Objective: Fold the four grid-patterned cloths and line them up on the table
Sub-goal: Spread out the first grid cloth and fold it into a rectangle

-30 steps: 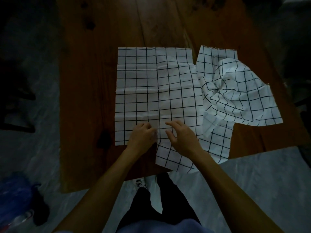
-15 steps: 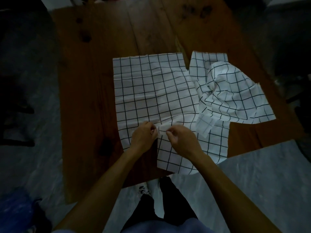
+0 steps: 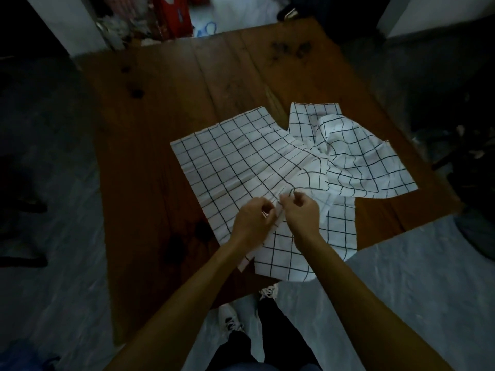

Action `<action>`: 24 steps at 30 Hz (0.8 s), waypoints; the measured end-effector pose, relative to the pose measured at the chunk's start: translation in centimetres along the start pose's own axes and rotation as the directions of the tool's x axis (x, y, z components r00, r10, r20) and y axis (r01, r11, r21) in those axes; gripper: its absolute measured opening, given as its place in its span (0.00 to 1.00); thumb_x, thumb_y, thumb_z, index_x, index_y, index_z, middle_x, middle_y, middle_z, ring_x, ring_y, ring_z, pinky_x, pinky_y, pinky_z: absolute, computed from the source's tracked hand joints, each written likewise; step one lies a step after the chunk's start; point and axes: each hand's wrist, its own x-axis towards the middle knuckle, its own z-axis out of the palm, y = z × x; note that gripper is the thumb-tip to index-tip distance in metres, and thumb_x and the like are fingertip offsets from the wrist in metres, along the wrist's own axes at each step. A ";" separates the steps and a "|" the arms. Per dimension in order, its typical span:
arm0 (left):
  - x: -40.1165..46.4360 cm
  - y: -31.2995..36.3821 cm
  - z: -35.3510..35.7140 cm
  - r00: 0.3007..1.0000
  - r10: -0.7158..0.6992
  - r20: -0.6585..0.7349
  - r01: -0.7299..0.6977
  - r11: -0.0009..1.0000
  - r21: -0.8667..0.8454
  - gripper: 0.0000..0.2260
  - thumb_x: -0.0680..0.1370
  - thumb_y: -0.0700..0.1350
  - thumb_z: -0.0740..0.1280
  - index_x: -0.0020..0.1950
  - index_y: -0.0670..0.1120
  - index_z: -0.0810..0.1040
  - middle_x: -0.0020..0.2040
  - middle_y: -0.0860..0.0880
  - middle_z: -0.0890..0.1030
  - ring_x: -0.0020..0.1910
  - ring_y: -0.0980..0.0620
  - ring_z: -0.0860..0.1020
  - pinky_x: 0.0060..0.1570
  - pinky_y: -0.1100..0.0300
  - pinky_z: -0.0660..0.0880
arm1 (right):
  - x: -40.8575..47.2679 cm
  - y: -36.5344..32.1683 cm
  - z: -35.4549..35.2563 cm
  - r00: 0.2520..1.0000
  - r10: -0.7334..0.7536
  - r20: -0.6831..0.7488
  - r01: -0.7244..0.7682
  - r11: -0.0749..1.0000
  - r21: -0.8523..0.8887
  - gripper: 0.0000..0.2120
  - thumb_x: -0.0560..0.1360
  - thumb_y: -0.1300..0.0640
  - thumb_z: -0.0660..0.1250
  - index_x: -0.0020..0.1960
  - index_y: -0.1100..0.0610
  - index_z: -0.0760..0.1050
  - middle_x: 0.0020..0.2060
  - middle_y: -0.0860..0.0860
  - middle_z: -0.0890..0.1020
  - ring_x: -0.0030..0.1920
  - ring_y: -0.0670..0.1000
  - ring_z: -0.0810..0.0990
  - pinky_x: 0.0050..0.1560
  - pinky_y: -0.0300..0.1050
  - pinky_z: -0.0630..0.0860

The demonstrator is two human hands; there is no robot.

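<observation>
A white cloth with a black grid [image 3: 227, 162] lies spread on the dark wooden table [image 3: 166, 103], its near edge gathered upward. My left hand [image 3: 254, 220] and my right hand [image 3: 301, 212] are close together and both pinch that near edge, which rises in taut folds toward them. To the right lies a crumpled heap of grid cloths [image 3: 356, 156]. Another grid cloth [image 3: 302, 255] lies under my hands and hangs over the table's near edge.
The table's right and near edges are close to the cloths. Grey floor [image 3: 401, 277] surrounds the table. Red boxes and clutter [image 3: 171, 20] sit beyond the far edge. My feet in white shoes [image 3: 230, 317] stand below the near edge.
Both hands closed on the spread cloth's near edge and lifted it, pulling the cloth into folds and skewing it. The camera tilted up, showing more of the table's far side.
</observation>
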 end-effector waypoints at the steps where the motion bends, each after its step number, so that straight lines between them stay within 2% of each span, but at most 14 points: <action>1: 0.1 0.5 -0.5 1.000 0.020 0.010 -0.020 1.000 -0.007 0.02 0.79 0.43 0.64 0.49 0.46 0.75 0.45 0.50 0.77 0.41 0.56 0.75 0.42 0.63 0.74 | 0.1 -0.6 0.0 0.999 -0.018 -0.035 0.019 0.999 0.031 0.06 0.78 0.55 0.64 0.50 0.56 0.77 0.44 0.52 0.81 0.46 0.50 0.80 0.45 0.41 0.77; 3: 0.9 1.3 -2.2 0.996 0.081 -0.027 -0.082 0.996 -0.023 0.05 0.78 0.39 0.62 0.53 0.46 0.75 0.48 0.49 0.77 0.45 0.54 0.76 0.44 0.61 0.74 | 0.5 -1.8 -0.4 0.990 -0.119 -0.078 0.117 0.993 -0.031 0.05 0.78 0.55 0.64 0.47 0.56 0.76 0.40 0.51 0.81 0.41 0.47 0.80 0.41 0.41 0.77; 4: 1.5 1.9 -3.5 0.989 0.133 -0.066 -0.133 0.991 -0.005 0.09 0.78 0.38 0.61 0.57 0.46 0.74 0.52 0.48 0.77 0.48 0.53 0.76 0.46 0.60 0.74 | 0.7 -2.6 -0.7 0.980 -0.186 -0.072 0.179 0.980 -0.085 0.05 0.78 0.55 0.64 0.46 0.57 0.76 0.37 0.49 0.80 0.37 0.44 0.78 0.38 0.38 0.76; 5: 2.4 2.6 -5.0 0.976 0.197 -0.096 -0.195 0.980 0.037 0.14 0.78 0.36 0.60 0.63 0.46 0.72 0.57 0.46 0.76 0.53 0.51 0.76 0.49 0.60 0.74 | 0.8 -3.6 -1.1 0.969 -0.242 -0.043 0.233 0.962 -0.143 0.05 0.78 0.56 0.64 0.46 0.58 0.76 0.35 0.47 0.78 0.33 0.41 0.75 0.34 0.33 0.73; 7: 4.4 4.8 -8.1 0.928 0.364 -0.085 -0.346 0.923 0.168 0.25 0.75 0.33 0.60 0.71 0.47 0.66 0.65 0.44 0.71 0.62 0.47 0.72 0.58 0.55 0.72 | 1.1 -5.5 -1.6 0.947 -0.315 0.070 0.322 0.907 -0.270 0.03 0.77 0.60 0.64 0.46 0.58 0.75 0.35 0.44 0.77 0.34 0.40 0.74 0.31 0.30 0.69; 9: 6.1 7.7 -10.9 0.876 0.480 0.050 -0.466 0.815 0.343 0.34 0.72 0.31 0.62 0.76 0.50 0.59 0.72 0.43 0.63 0.70 0.43 0.63 0.67 0.48 0.65 | 1.3 -7.2 -1.9 0.907 -0.371 0.198 0.420 0.817 -0.395 0.02 0.77 0.61 0.64 0.47 0.56 0.75 0.37 0.44 0.76 0.36 0.41 0.73 0.33 0.29 0.66; 12: 7.8 11.3 -13.4 0.797 0.546 0.259 -0.578 0.562 0.592 0.41 0.70 0.29 0.64 0.77 0.55 0.53 0.77 0.43 0.52 0.75 0.42 0.51 0.71 0.48 0.55 | 1.6 -9.5 -2.3 0.867 -0.393 0.306 0.495 0.750 -0.439 0.05 0.78 0.60 0.63 0.52 0.57 0.77 0.39 0.45 0.78 0.37 0.44 0.76 0.33 0.26 0.68; 14: 8.5 12.6 -14.2 0.760 0.547 0.350 -0.614 0.429 0.663 0.37 0.71 0.31 0.65 0.75 0.56 0.60 0.78 0.43 0.49 0.76 0.43 0.48 0.72 0.47 0.53 | 1.6 -10.8 -2.8 0.844 -0.398 0.360 0.531 0.717 -0.452 0.08 0.79 0.62 0.62 0.55 0.57 0.77 0.40 0.44 0.79 0.40 0.46 0.77 0.33 0.24 0.68; 16: 9.2 13.2 -14.6 0.759 0.511 0.403 -0.618 0.372 0.692 0.26 0.72 0.37 0.67 0.68 0.56 0.72 0.78 0.45 0.50 0.76 0.44 0.47 0.72 0.46 0.54 | 1.6 -11.9 -3.3 0.817 -0.429 0.385 0.574 0.669 -0.473 0.09 0.79 0.62 0.61 0.57 0.58 0.77 0.42 0.45 0.80 0.43 0.44 0.76 0.36 0.26 0.66; 18: 10.0 13.0 -14.9 0.784 0.476 0.397 -0.589 0.371 0.718 0.18 0.74 0.44 0.67 0.63 0.55 0.76 0.78 0.47 0.53 0.76 0.45 0.48 0.72 0.46 0.53 | 2.0 -12.6 -3.7 0.813 -0.455 0.363 0.583 0.643 -0.497 0.06 0.79 0.60 0.62 0.53 0.56 0.76 0.40 0.43 0.78 0.41 0.43 0.75 0.42 0.37 0.68; 19: 10.5 12.8 -15.1 0.802 0.465 0.375 -0.564 0.382 0.732 0.15 0.75 0.47 0.67 0.62 0.54 0.77 0.78 0.47 0.54 0.76 0.45 0.48 0.72 0.46 0.53 | 2.4 -12.8 -3.9 0.824 -0.445 0.351 0.567 0.651 -0.505 0.02 0.79 0.57 0.63 0.49 0.54 0.75 0.38 0.42 0.76 0.39 0.42 0.74 0.41 0.40 0.68; 21: 11.2 12.4 -15.8 0.839 0.445 0.312 -0.503 0.420 0.755 0.15 0.77 0.52 0.65 0.63 0.52 0.77 0.77 0.47 0.58 0.76 0.45 0.50 0.71 0.46 0.53 | 3.2 -13.0 -4.0 0.853 -0.372 0.366 0.520 0.662 -0.540 0.05 0.76 0.51 0.66 0.47 0.52 0.73 0.37 0.45 0.76 0.38 0.44 0.74 0.39 0.43 0.71; 24: 11.7 11.9 -17.6 0.874 0.461 0.156 -0.397 0.488 0.778 0.17 0.77 0.52 0.63 0.64 0.49 0.77 0.74 0.47 0.65 0.74 0.46 0.58 0.71 0.48 0.55 | 4.4 -13.6 -3.8 0.867 -0.269 0.419 0.494 0.572 -0.655 0.07 0.76 0.52 0.66 0.47 0.55 0.78 0.40 0.51 0.81 0.40 0.50 0.79 0.43 0.48 0.78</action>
